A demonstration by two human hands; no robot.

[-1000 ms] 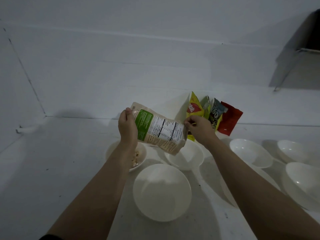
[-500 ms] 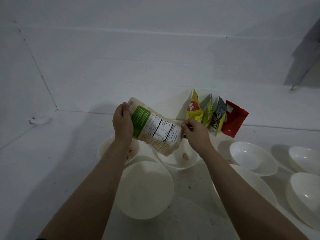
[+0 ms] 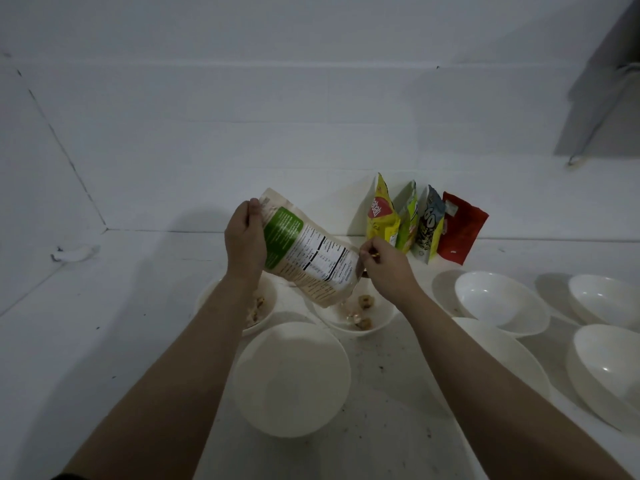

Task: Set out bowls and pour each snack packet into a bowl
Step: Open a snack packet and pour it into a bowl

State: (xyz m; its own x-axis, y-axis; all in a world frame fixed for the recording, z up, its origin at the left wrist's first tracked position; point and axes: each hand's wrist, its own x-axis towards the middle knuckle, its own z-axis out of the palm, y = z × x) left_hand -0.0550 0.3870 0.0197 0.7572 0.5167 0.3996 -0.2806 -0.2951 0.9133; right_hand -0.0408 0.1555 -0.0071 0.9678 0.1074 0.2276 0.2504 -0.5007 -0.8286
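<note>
Now snack pieces (image 3: 365, 302) sit in the far bowl (image 3: 381, 322), up from one half a second ago, so pouring's underway. Our left hand (image 3: 244, 242) grips the tilted packet (image 3: 308, 256) by its bottom; our right hand (image 3: 384, 263) pinches its open mouth over that bowl.

White room, dim light.
White wall (image 3: 311, 116) w/ faint horizontal seams meets white speckled floor (image 3: 104, 323); side wall (image 3: 31, 174) left of that corner. Grey panel w/ metal leg (image 3: 599, 109) at wall's far right. Small white scrap (image 3: 71, 253) near the corner.
</note>
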